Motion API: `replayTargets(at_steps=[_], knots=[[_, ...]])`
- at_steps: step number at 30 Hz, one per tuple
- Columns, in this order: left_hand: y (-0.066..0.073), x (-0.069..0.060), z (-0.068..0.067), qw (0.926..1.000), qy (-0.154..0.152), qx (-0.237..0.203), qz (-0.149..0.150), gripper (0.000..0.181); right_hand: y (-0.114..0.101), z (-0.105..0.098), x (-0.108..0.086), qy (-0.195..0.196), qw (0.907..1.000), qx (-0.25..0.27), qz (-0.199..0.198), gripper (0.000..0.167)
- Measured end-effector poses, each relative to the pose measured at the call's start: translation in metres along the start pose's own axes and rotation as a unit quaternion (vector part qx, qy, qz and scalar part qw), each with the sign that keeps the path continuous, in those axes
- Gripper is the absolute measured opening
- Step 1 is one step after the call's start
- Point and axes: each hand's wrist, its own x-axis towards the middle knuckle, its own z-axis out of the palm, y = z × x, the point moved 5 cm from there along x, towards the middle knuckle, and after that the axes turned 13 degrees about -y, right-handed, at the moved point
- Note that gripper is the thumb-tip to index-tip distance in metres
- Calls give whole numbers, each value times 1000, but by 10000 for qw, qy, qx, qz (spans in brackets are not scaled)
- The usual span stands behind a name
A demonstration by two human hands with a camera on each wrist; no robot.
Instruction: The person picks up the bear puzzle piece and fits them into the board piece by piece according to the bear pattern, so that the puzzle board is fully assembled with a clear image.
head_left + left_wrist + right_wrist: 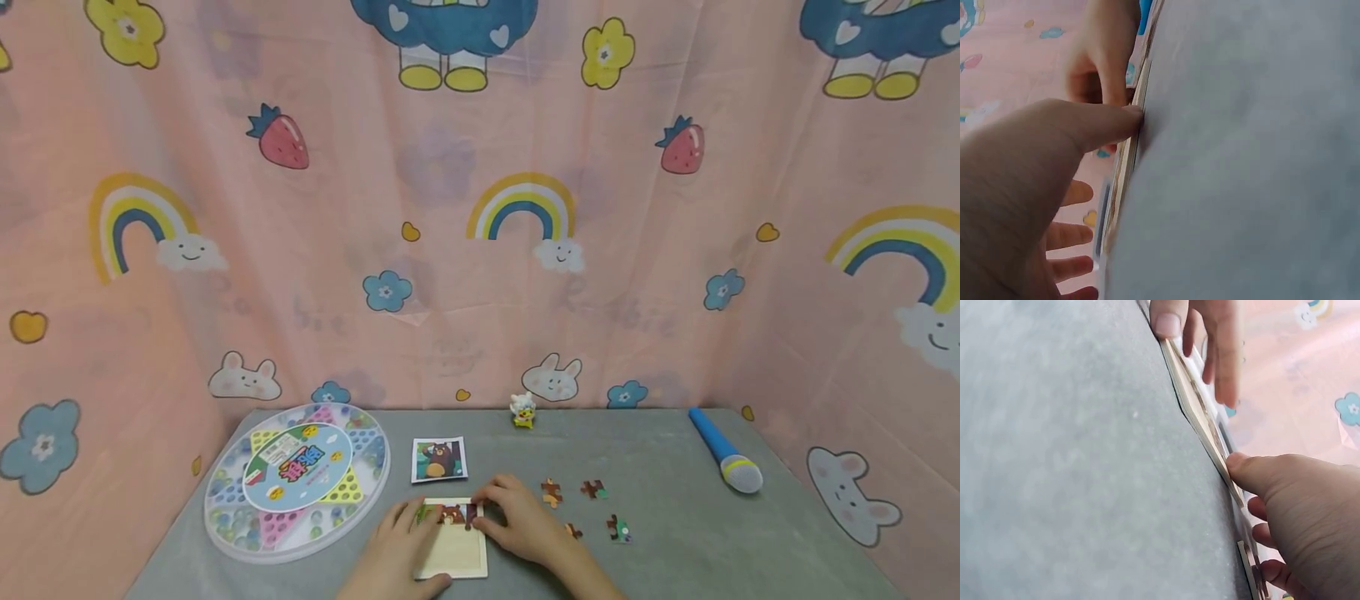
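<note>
A shallow wooden puzzle tray [461,554] lies on the table, with picture pieces [452,514] along its far side and a bare pale base nearer. Over its left side spreads my left hand [393,542], fingers fairly straight. The left thumb [1119,122] touches the near edge in the left wrist view. At the far right corner my right hand [517,521] pinches a dark puzzle piece [471,515] between thumb and index finger; fingers partly cover it. In the right wrist view, the right thumb [1250,472] rests against the tray's edge.
Loose puzzle pieces [618,528] lie right of the tray. Behind it is a bear picture card [439,459]. A round marble board game [297,483] stands left, a small figurine [522,411] at the back, a blue toy microphone [726,450] far right.
</note>
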Motion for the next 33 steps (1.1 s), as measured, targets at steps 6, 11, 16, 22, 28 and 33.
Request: replayTargets(at_steps=[6,11,16,22,28,33], knots=[[-9,-7,-1,9975,-78,-703,-65,91,2,-6,-1,149,9998,56,-113,19],[-11,-7,2,9978,29,-662,-85,90,19,-19,-5,719,9968,323,-110,20],[-10,-5,5,9986,150,-502,-18,90,42,-32,-13,1030,9911,844,-67,22],[-9,-4,7,9984,309,-457,133,88,70,-37,-23,863,9927,831,164,32],[-10,-4,8,9986,263,-455,61,88,82,-35,-27,751,9949,674,-61,38],[-10,-5,8,9987,203,-468,2,90,85,-31,-25,587,9972,461,58,34]])
